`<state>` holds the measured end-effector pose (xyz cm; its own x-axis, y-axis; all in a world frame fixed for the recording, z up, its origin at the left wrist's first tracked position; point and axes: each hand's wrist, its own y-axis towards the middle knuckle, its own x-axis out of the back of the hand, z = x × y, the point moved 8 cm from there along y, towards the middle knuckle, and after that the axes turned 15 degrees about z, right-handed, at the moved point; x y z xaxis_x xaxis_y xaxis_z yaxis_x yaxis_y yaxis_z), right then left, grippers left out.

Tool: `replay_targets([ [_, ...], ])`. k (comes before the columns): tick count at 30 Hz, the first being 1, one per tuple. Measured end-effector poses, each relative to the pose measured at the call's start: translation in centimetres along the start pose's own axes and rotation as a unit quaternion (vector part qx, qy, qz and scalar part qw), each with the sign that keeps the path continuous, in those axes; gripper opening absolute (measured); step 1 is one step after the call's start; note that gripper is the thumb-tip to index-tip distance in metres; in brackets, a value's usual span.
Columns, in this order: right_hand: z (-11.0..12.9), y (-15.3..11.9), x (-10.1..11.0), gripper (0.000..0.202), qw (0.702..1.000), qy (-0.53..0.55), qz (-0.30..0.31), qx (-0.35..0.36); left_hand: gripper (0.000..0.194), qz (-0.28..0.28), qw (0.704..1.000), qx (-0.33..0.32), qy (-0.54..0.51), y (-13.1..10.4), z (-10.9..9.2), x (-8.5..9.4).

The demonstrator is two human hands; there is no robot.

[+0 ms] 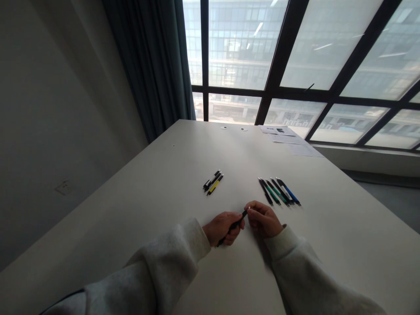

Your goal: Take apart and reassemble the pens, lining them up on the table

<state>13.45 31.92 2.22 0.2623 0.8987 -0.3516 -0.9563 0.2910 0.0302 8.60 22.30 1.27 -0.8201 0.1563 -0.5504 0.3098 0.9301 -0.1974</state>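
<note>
A black pen [236, 223] slants across my left hand [225, 228], whose fingers are wrapped round its barrel. At the upper end of this pen, the fingertips of my right hand [263, 218] pinch its tip. Beyond my left hand lies a small group of pens, a yellow one [215, 185] beside black ones [211, 180]. Farther right, past my right hand, several pens lie side by side, among them black [266, 191], green [273, 193] and blue [292, 194] ones.
Both hands are over a large white table [157, 201]. Sheets of paper [285, 136] lie along its far right edge. Two small round items [224, 127] sit near the far edge. Behind are a dark curtain [157, 61] and windows; a wall socket [63, 187] is at left.
</note>
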Motion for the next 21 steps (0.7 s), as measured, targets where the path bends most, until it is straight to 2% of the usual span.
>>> replay_targets([
  [4,0.06,-0.02,-0.41,0.037,1.0,0.0,0.018,0.001,0.032,0.0,1.0,-0.003,0.009,0.01,-0.09,-0.08],
  [10,-0.65,0.01,0.5,0.033,0.999,-0.014,-0.03,-0.013,0.032,0.005,1.0,-0.008,0.021,0.03,-0.15,-0.17],
  [16,0.0,0.04,-0.25,0.038,1.0,0.011,0.023,0.003,0.031,0.005,1.0,-0.011,0.026,0.07,-0.13,-0.13],
  [21,-0.43,0.09,0.14,0.031,1.0,-0.027,0.01,-0.009,0.033,0.008,0.999,-0.015,0.03,0.1,-0.23,-0.17],
])
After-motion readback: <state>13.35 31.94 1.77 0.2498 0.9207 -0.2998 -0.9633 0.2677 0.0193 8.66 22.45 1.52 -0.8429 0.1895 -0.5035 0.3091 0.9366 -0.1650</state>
